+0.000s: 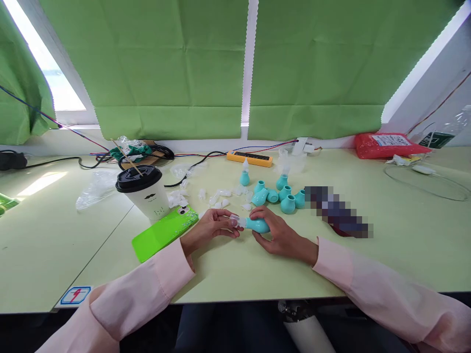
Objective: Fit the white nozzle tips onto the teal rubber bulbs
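Observation:
Near the table's front middle, my right hand (277, 230) is closed around a teal squeeze bulb (258, 225) lying on its side in the air, neck toward the left. My left hand (217, 224) pinches a clear plastic nozzle (239, 221), which meets the bulb's neck. How deep the nozzle sits in the neck cannot be made out. Just beyond my hands several loose teal bulbs (287, 204) stand or lie in a group. One upright bulb (244, 178) farther back carries a clear tip. Small clear plastic pieces (221, 193) are scattered left of the group.
On the left, a lidded paper cup (145, 196) with a stick stands behind a green phone case (162, 235). A yellow power strip (250, 158) and black cables (162, 151) lie at the back. A pixelated item (340, 213) is right; a red package (390, 145) sits farther back.

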A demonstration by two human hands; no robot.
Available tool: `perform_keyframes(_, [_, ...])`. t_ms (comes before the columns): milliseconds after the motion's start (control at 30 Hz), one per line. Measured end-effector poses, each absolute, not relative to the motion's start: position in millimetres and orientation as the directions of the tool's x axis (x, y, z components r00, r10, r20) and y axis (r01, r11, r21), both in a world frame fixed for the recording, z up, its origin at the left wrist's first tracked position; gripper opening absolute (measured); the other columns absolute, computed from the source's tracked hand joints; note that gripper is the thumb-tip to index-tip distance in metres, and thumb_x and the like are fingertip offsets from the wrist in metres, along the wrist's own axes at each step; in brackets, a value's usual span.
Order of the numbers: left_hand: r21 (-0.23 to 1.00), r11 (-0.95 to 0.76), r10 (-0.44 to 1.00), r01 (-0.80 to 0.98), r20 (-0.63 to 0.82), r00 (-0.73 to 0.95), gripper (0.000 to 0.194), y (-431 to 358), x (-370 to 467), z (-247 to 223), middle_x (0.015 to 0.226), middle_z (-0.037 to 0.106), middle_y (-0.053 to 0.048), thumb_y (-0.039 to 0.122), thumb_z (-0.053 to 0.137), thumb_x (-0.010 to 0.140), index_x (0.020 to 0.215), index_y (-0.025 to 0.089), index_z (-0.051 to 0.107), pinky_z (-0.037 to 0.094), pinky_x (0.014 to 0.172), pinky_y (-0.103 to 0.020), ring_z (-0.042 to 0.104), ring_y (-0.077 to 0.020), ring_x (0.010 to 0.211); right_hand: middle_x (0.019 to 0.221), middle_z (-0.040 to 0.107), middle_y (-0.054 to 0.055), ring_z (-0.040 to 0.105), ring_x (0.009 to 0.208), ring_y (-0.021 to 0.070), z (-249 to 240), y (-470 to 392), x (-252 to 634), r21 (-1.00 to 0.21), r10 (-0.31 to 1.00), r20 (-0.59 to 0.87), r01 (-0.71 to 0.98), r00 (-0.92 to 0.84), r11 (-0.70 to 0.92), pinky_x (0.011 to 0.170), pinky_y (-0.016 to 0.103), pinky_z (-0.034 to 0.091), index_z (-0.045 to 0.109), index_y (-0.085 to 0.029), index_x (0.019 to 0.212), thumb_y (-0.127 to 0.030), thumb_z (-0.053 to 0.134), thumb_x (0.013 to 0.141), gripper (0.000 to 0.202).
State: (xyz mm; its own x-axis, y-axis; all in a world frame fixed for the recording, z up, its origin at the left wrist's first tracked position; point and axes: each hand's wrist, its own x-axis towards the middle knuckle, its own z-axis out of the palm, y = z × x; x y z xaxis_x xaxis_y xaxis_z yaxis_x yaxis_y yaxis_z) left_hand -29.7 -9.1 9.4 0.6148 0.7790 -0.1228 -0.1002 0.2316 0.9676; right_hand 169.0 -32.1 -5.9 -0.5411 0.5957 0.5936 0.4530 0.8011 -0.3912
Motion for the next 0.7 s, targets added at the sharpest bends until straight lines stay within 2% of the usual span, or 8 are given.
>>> perform_keyframes(200, [0.976,0.182,0.799,-0.12,-0.076,0.596,0.025,-11,-29,7,0.075,0.065,-0.009,0.026,0.064,0.064,0.08,0.011,0.053,0.046,0.065,-0.03,0.059,-0.0128,0.06,0.096,0.045,0.009,0.046,0.09,0.0209,-5,-33,169,-0.388,0.606,0.565,0.469,-0.56,0.794,0.073,0.037,0.042,0.033,-0.021,0.101,-0.012,0.045,0.07,0.035])
perform_keyframes(433, [0.998,-0.004,0.827,-0.07,0.043,0.561,0.028,-17,-26,10,0.069,0.064,-0.007,0.026,0.066,0.061,0.081,0.01,0.053,0.045,0.062,-0.029,0.059,-0.0137,0.059,0.088,0.047,0.004,0.048,0.079,0.0174,1,-38,164,-0.613,0.786,0.422,0.497,-0.452,0.614,0.07,0.032,0.042,0.037,-0.021,0.093,-0.013,0.047,0.068,0.028])
perform_keyframes(633, [0.983,-0.164,0.883,0.085,0.108,0.457,0.029,-23,-23,11,0.068,0.062,-0.005,0.024,0.067,0.059,0.082,0.011,0.056,0.045,0.064,-0.027,0.058,-0.0143,0.064,0.089,0.047,0.002,0.047,0.083,0.0155,5,-37,163,-0.727,0.819,0.345,0.421,-0.459,0.543,0.072,0.029,0.04,0.04,-0.02,0.093,-0.011,0.047,0.067,0.028])
perform_keyframes(700, [0.969,-0.219,0.872,0.115,0.141,0.469,0.027,-23,-23,10,0.07,0.061,-0.004,0.025,0.066,0.06,0.082,0.012,0.057,0.045,0.065,-0.027,0.057,-0.014,0.065,0.089,0.046,0.001,0.048,0.077,0.0134,6,-36,164,-0.775,0.83,0.299,0.387,-0.472,0.499,0.066,0.027,0.042,0.04,-0.021,0.092,-0.011,0.048,0.066,0.028])
